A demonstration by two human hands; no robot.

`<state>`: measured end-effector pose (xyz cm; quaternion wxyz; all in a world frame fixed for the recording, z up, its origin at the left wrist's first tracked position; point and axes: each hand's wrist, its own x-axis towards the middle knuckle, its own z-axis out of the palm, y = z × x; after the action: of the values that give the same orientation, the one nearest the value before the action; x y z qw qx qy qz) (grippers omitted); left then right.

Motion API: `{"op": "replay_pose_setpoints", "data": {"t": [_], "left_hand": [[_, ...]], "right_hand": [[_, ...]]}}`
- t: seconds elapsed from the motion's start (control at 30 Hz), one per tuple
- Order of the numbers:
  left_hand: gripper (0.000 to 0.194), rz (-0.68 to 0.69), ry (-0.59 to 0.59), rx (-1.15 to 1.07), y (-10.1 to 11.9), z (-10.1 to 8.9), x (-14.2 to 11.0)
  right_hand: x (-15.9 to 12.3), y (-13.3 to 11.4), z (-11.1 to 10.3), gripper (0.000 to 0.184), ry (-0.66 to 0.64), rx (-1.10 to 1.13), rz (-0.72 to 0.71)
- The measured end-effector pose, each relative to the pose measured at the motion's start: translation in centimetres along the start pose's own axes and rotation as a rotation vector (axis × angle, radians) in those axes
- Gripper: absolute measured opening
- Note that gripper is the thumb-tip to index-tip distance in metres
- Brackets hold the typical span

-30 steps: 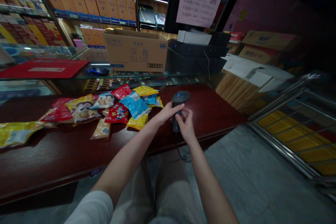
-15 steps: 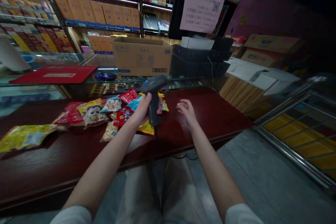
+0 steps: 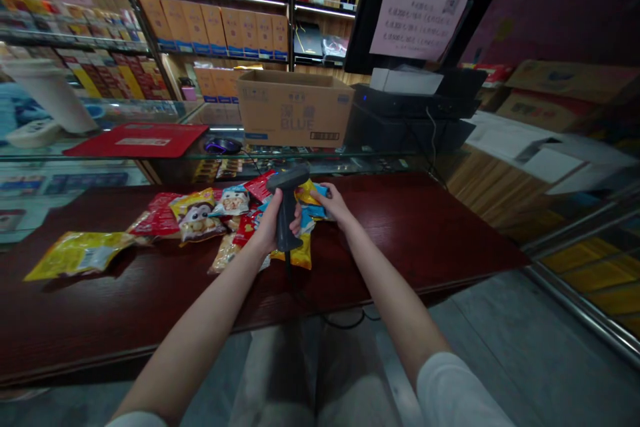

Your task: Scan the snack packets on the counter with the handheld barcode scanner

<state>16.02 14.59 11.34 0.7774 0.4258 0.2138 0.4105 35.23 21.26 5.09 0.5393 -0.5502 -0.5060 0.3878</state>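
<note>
Dark desktop (image 3: 410, 233) is lying beneath the scanner (image 3: 287, 217) the left hand (image 3: 269, 225) is now gripping alone; beside it, the freed right hand (image 3: 338, 205) is touching a yellow packet (image 3: 305, 193), hold unclear.

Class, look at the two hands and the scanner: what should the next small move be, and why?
Probably the right hand should pinch the yellow packet near its thumb. The left hand holds the scanner by its handle, while the right is at the packets' edge; whether it grips one is unclear.
</note>
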Motion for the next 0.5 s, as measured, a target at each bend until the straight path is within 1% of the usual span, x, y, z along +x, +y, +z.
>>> {"op": "replay_pose_setpoints", "data": {"t": [0.1, 0.2, 0.33, 0.43, 0.5], "left_hand": [[0.069, 0.016, -0.02, 0.029, -0.4, -0.2, 0.1], [0.066, 0.042, -0.015, 0.048, -0.8, -0.4, 0.2], [0.06, 0.062, 0.025, 0.054, -1.0, -0.2, 0.2], [0.062, 0.047, 0.036, 0.08, -1.0, 0.0, 0.2], [0.062, 0.044, 0.044, 0.087, -0.9, 0.1, 0.1]], "right_hand": [[-1.1, -0.3, -0.9, 0.062, -0.027, 0.028, 0.013], [-1.8, -1.2, -2.0, 0.052, -0.073, 0.036, 0.0], [-1.9, -2.0, -3.3, 0.034, -0.108, 0.017, 0.043], [-1.8, -2.2, -3.8, 0.027, -0.141, 0.002, 0.062], [-1.6, -2.2, -4.0, 0.021, -0.149, -0.049, 0.039]]}}
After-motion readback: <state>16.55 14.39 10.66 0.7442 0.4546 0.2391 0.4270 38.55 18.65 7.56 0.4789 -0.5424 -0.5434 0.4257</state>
